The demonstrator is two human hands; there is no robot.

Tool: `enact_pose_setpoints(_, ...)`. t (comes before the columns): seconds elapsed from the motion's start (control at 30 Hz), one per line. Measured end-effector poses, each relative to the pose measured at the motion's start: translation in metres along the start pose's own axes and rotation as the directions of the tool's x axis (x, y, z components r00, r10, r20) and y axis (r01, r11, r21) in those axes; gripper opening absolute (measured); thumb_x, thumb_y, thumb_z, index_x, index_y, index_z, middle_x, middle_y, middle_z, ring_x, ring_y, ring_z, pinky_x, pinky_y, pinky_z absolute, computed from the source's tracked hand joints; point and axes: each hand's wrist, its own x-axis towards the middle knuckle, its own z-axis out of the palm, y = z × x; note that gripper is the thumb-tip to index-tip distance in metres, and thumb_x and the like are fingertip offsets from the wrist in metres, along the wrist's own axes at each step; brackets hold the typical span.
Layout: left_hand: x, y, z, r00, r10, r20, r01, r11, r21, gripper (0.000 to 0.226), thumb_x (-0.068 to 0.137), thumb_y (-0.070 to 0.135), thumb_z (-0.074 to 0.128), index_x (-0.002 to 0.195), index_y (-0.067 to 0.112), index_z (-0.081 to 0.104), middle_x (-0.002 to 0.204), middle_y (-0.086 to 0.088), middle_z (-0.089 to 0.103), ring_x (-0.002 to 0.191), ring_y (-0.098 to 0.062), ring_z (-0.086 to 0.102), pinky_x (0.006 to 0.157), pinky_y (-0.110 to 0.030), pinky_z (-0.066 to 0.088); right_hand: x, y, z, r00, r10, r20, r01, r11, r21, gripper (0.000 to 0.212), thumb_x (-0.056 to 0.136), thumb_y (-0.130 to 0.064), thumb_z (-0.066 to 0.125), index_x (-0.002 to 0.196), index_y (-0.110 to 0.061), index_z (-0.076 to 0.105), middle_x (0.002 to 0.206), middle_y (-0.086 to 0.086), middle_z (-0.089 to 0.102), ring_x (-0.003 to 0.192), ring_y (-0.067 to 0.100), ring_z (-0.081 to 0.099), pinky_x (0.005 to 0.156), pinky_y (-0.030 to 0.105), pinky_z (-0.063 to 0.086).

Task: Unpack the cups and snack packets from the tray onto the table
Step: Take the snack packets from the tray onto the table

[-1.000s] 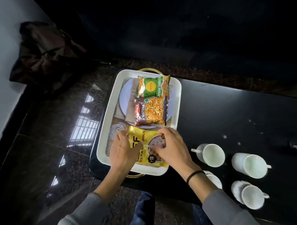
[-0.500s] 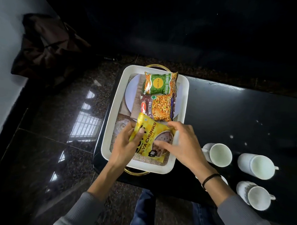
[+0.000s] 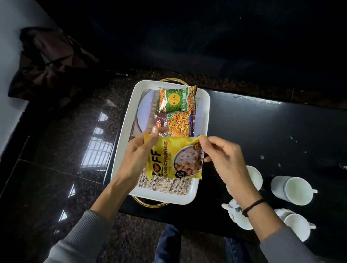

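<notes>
A yellow soya-chunks packet [image 3: 173, 157] hangs above the near half of the white tray [image 3: 122, 149]. My left hand [image 3: 137, 155] grips its left edge, thumb on the top corner. My right hand [image 3: 221, 154] pinches its upper right corner. Two more packets lie in the tray's far half: a green one [image 3: 175, 100] and a red-and-orange mixture packet [image 3: 176, 124]. Several white cups stand on the black table to the right: one [image 3: 254, 176] partly behind my right wrist, one [image 3: 292, 189] farther right, two [image 3: 238, 217] [image 3: 295, 224] nearer me.
The tray sits at the left end of the black table [image 3: 267, 124], lined with burlap [image 3: 163, 184] and holding a round white plate [image 3: 146, 110]. A dark bag [image 3: 49, 68] lies on the polished stone floor [image 3: 59, 166] to the left. My knees are below the table edge.
Both hands have lifted the yellow packet off the tray's near end and turned it upright; the right hand shifted to pinch the upper right corner.
</notes>
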Motion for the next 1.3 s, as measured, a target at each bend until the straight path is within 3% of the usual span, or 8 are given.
enact_pose_setpoints(0.17, 0.004, 0.001, 0.022, 0.995, -0.017, -0.098, 0.014, 1.0, -0.027, 0.041, 0.104, 0.039, 0.048, 0.087, 0.011, 0.074, 0.072, -0.007, 0.073, 0.064, -0.014, 0.067, 0.058, -0.024, 0.054, 0.0, 0.001, 0.006, 0.973, 0.192, -0.129, -0.146, 0.943, 0.3, 0.018, 0.094, -0.03, 0.071, 0.08, -0.023, 0.081, 0.084, -0.002, 0.08, 0.084, 0.008, 0.074, 0.082, 0.033, 0.059)
enact_pose_setpoints(0.3, 0.013, 0.008, 0.027, 0.994, -0.005, -0.106, 0.004, 1.0, -0.016, 0.046, 0.103, 0.045, 0.048, 0.072, 0.013, 0.063, 0.068, -0.011, 0.061, 0.06, -0.016, 0.058, 0.068, -0.032, 0.05, 0.006, 0.004, 0.0, 0.981, 0.189, -0.052, -0.167, 0.945, 0.282, 0.021, 0.093, -0.037, 0.07, 0.092, -0.019, 0.081, 0.096, 0.001, 0.081, 0.106, 0.023, 0.072, 0.101, 0.043, 0.055)
enact_pose_setpoints(0.5, 0.019, 0.026, 0.029, 0.985, 0.147, 0.092, -0.158, 0.98, 0.119, 0.044, 0.103, 0.042, 0.049, 0.088, 0.003, 0.065, 0.072, -0.02, 0.061, 0.064, -0.021, 0.056, 0.062, -0.031, 0.047, 0.012, -0.012, -0.022, 0.979, 0.047, 0.199, -0.081, 0.983, 0.163, 0.044, 0.068, -0.043, 0.085, 0.109, -0.029, 0.076, 0.101, -0.007, 0.079, 0.1, 0.01, 0.073, 0.081, 0.025, 0.056)
enact_pose_setpoints(0.6, 0.025, 0.033, 0.038, 0.963, 0.202, 0.176, -0.242, 0.939, 0.245, 0.039, 0.101, 0.045, 0.053, 0.092, 0.012, 0.072, 0.07, -0.02, 0.064, 0.064, -0.021, 0.059, 0.066, -0.034, 0.047, 0.015, -0.018, -0.022, 0.945, 0.065, 0.32, -0.061, 0.998, -0.024, 0.039, 0.069, -0.035, 0.091, 0.104, -0.026, 0.078, 0.097, -0.001, 0.08, 0.094, 0.016, 0.076, 0.084, 0.032, 0.058)
enact_pose_setpoints(0.87, 0.027, 0.032, 0.05, 1.0, 0.003, 0.008, -0.003, 1.0, 0.026, 0.057, 0.082, 0.052, 0.072, 0.13, 0.024, 0.058, 0.11, 0.002, 0.072, 0.096, -0.016, 0.073, 0.063, -0.019, 0.057, 0.019, -0.008, -0.023, 0.98, 0.185, 0.069, -0.198, 0.908, 0.369, 0.029, 0.079, -0.032, 0.082, 0.1, -0.013, 0.076, 0.095, 0.007, 0.081, 0.087, 0.02, 0.078, 0.078, 0.033, 0.059)
enact_pose_setpoints(0.97, 0.016, 0.028, 0.064, 0.994, -0.029, 0.104, 0.033, 0.999, -0.035, 0.026, 0.083, 0.033, 0.077, 0.096, 0.054, 0.072, 0.103, -0.001, 0.079, 0.098, -0.025, 0.075, 0.085, -0.045, 0.061, 0.019, -0.003, -0.022, 0.966, 0.228, 0.12, -0.257, 0.86, 0.44, 0.03, 0.079, -0.023, 0.081, 0.105, -0.01, 0.073, 0.1, 0.011, 0.08, 0.091, 0.024, 0.077, 0.081, 0.039, 0.06)
enact_pose_setpoints(1.03, 0.011, 0.03, 0.073, 0.992, 0.018, 0.126, -0.012, 0.999, -0.051, 0.051, 0.087, 0.015, 0.075, 0.07, 0.063, 0.07, 0.087, 0.005, 0.08, 0.093, -0.024, 0.076, 0.091, -0.047, 0.059, 0.019, 0.0, -0.027, 0.957, 0.246, 0.153, -0.289, 0.843, 0.453, 0.034, 0.073, -0.02, 0.084, 0.103, -0.01, 0.072, 0.102, 0.013, 0.08, 0.096, 0.03, 0.076, 0.083, 0.042, 0.059)
enact_pose_setpoints(1.3, 0.016, 0.037, 0.097, 0.988, 0.047, 0.149, -0.047, 0.999, -0.004, 0.01, 0.087, 0.015, 0.074, 0.096, 0.012, 0.072, 0.091, 0.0, 0.081, 0.083, -0.015, 0.078, 0.065, -0.022, 0.059, 0.028, 0.004, -0.067, 0.954, 0.215, 0.209, -0.285, 0.868, 0.407, 0.054, 0.07, -0.021, 0.085, 0.121, -0.012, 0.068, 0.114, 0.005, 0.078, 0.111, 0.024, 0.073, 0.1, 0.051, 0.055)
